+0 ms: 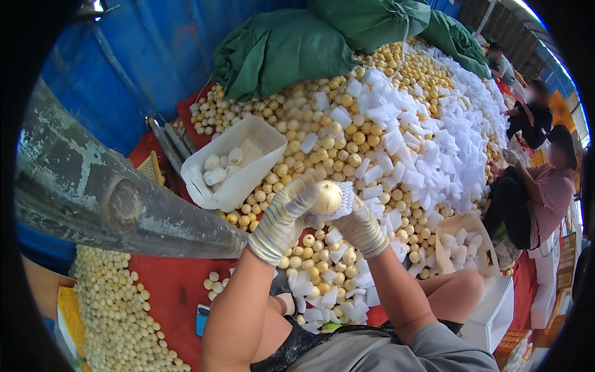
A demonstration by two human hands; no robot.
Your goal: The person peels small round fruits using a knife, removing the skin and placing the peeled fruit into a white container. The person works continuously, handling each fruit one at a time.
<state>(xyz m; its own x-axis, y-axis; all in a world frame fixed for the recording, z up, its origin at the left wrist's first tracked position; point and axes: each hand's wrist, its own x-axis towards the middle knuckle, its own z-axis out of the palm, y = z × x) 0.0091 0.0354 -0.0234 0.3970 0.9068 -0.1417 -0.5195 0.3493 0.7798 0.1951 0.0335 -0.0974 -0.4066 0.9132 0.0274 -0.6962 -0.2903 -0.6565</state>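
My left hand (283, 214), in a striped knit work glove, grips a round pale-yellow fruit (328, 197) that looks like a pepino melon. In my right hand (360, 229), gloved alike, is a white foam net sleeve (345, 201). The sleeve lies against the fruit's right side and underside; how far it covers the fruit is partly hidden. Below and around my hands spreads a heap of similar fruit (351, 160), some with dark stripes. Loose white foam sleeves (427, 153) cover much of the heap's right side.
A white plastic tub (265, 160) holds several sleeved fruits; another tub (444, 260) stands right. Green sacks (288, 51) lie behind the heap. A thick metal post (121, 204) slants in from the left. Several people (534, 195) sit at right. A phone (202, 320) rests on red sheeting (162, 297).
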